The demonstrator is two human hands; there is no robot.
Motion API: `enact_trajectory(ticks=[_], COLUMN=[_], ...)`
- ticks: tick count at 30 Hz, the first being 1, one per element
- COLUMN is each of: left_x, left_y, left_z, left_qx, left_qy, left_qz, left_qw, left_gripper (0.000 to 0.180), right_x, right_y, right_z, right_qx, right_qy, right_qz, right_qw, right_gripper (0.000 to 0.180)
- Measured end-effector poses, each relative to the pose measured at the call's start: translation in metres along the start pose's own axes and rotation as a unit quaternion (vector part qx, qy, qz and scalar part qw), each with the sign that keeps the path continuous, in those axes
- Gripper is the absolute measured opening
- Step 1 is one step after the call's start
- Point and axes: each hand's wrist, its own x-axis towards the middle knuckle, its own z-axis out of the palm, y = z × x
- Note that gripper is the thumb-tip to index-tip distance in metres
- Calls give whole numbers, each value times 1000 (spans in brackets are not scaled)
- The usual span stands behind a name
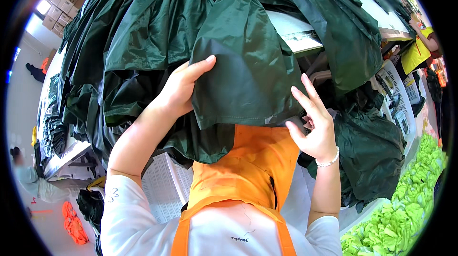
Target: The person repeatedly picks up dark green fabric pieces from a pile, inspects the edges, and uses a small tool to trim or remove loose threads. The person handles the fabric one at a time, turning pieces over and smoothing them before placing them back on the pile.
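Observation:
A dark green coated-fabric garment piece (238, 89) hangs toward me from a heap, its stitched hem at the bottom. My left hand (180, 89) is closed on its left edge, thumb on top and fingers mostly hidden behind the cloth. Beside the right edge, my right hand (315, 122) has its fingers apart, fingertips close to or touching the cloth; I cannot tell which. A white bead bracelet circles that wrist.
A large heap of green garments (138, 32) covers the white table (291, 25). More dark green cloth (367, 151) fills a white crate (398, 94) at right. Bright yellow-green pieces (391, 222) lie lower right. An orange garment (74, 222) is lower left. Another person (429, 41) stands far right.

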Motion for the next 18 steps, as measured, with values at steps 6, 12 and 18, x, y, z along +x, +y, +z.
enact_trajectory(ticks=[6, 12, 18], left_x=[1, -17, -25], left_y=[0, -10, -41], left_z=[4, 29, 63], left_qx=[13, 592, 608], left_qy=[25, 169, 60], left_qz=[16, 542, 563], left_qw=[999, 573, 557], left_gripper=[36, 93, 55], right_x=[2, 16, 21], right_y=[31, 20, 0], right_z=[11, 11, 12], right_qx=[-27, -1, 28], right_qy=[78, 91, 75], right_qz=[-148, -118, -70], right_qw=[985, 989, 994], right_gripper=[29, 27, 17])
